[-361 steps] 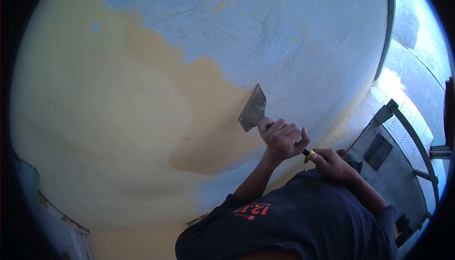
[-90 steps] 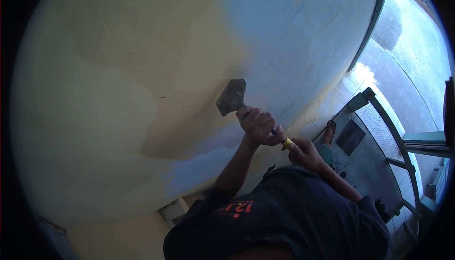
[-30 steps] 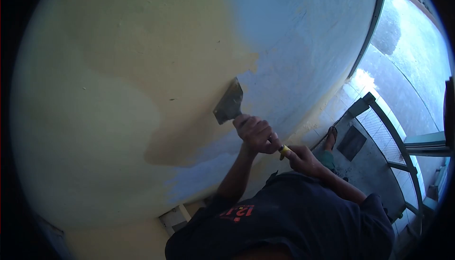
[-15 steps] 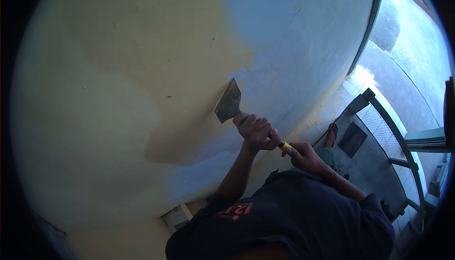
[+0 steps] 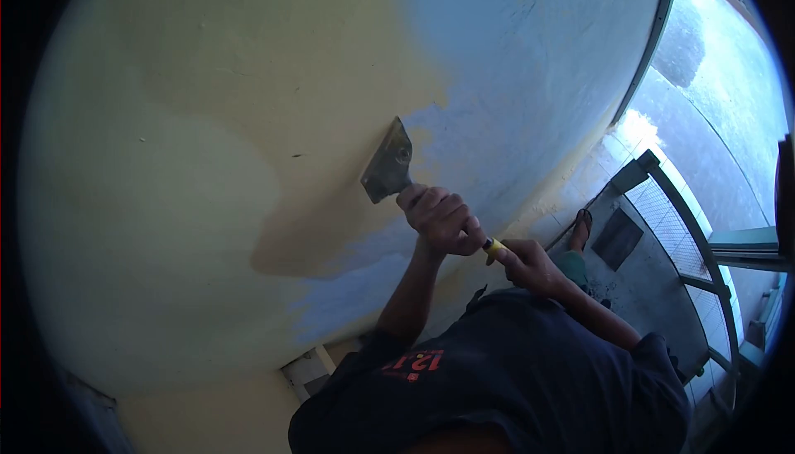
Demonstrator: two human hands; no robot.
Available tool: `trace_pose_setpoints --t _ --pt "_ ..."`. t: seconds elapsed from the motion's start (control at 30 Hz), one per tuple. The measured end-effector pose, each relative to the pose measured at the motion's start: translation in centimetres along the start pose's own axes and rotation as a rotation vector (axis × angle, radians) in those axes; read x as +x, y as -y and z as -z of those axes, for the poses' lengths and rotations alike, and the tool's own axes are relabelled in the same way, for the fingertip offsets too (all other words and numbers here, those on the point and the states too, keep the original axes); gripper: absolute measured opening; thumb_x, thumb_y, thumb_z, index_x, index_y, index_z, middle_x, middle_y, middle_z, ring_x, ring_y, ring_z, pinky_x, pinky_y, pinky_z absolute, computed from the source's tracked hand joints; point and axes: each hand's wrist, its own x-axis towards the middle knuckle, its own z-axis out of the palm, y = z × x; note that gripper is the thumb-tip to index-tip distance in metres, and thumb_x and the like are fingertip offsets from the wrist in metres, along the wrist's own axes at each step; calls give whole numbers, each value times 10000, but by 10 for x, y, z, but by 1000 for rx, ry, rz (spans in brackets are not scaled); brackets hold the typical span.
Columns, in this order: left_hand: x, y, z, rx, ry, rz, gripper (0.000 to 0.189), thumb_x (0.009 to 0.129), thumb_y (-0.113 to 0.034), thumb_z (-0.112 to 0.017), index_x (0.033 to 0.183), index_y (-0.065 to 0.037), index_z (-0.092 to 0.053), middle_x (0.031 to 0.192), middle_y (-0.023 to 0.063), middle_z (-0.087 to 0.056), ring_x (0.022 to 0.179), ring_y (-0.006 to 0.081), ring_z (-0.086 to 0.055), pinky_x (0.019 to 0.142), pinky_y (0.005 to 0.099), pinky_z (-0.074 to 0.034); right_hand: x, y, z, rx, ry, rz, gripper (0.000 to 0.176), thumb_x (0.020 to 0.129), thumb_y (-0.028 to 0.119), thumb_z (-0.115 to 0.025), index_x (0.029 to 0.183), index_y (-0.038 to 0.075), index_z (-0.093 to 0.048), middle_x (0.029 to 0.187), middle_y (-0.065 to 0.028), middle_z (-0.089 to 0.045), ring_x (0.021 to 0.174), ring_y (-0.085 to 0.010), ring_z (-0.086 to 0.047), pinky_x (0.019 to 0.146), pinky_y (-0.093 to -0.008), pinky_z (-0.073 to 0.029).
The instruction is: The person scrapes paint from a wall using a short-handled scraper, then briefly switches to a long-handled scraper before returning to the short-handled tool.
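Observation:
A wide-bladed scraper point(image 5: 386, 164) has its edge against the wall, at the border between yellowish-tan paint and a pale blue area. My left hand point(image 5: 443, 218) is wrapped round the scraper just behind the blade. Farther back, my right hand point(image 5: 532, 265) is closed on the yellow-and-black end of the handle point(image 5: 495, 247). The wall point(image 5: 323, 81) shows tan, cream and blue patches, with a few small dark marks on the tan. Fingers hide most of the handle.
To the right stands a curved metal frame with mesh point(image 5: 687, 214), over a grey platform point(image 5: 638, 288) with a dark square on it. A sandalled foot point(image 5: 583, 226) rests there. Pale tiles point(image 5: 609, 156) and bright paving point(image 5: 712, 115) lie beyond the wall's edge.
Both hands and the scraper have shifted a little up and left along the wall. The blade now sits farther onto the tan paint. Neither hand has let go.

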Motion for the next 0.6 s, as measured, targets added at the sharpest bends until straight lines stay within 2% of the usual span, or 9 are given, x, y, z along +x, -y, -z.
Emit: trace_pose_setpoints --t 0.13,0.23,0.33,0.4,0.6 --pt "-3 -1 -4 34 3 -1 256 699 -272 -484 483 -174 -387 490 -23 -466 569 152 -491 782 369 -314 4 -5 2 -26 -21 -32 504 990 494 -513 1015 20 -684 598 37 -463 559 -55 -455 535 -260 -390" --pt "13 8 11 14 1 -24 224 678 -251 -469 485 -182 -379 485 -26 -452 561 141 -483 781 354 -305 5 4 -3 2 56 -24 507 989 497 -513 1022 21 -683 599 33 -467 562 -54 -462 537 -265 -396" --pt "2 1 7 28 -13 -1 242 693 -253 -466 487 -180 -364 489 -24 -450 565 142 -485 770 354 -304 1 6 -2 -22 5 41 505 989 496 -515 1025 21 -683 600 31 -472 567 -54 -465 543 -263 -398" --pt "0 1 4 33 -18 -6 247 698 -253 -466 488 -180 -360 489 -24 -449 567 142 -486 769 354 -304 0 4 2 -48 -15 -54 500 987 493 -519 1033 24 -684 606 24 -481 569 -59 -470 545 -270 -402" --pt "10 7 16 21 -6 -34 247 695 -261 -474 486 -184 -368 497 -24 -464 570 133 -491 777 351 -300 0 16 -3 -24 32 -2 506 983 494 -527 1036 16 -687 621 10 -497 586 -74 -482 557 -290 -417"
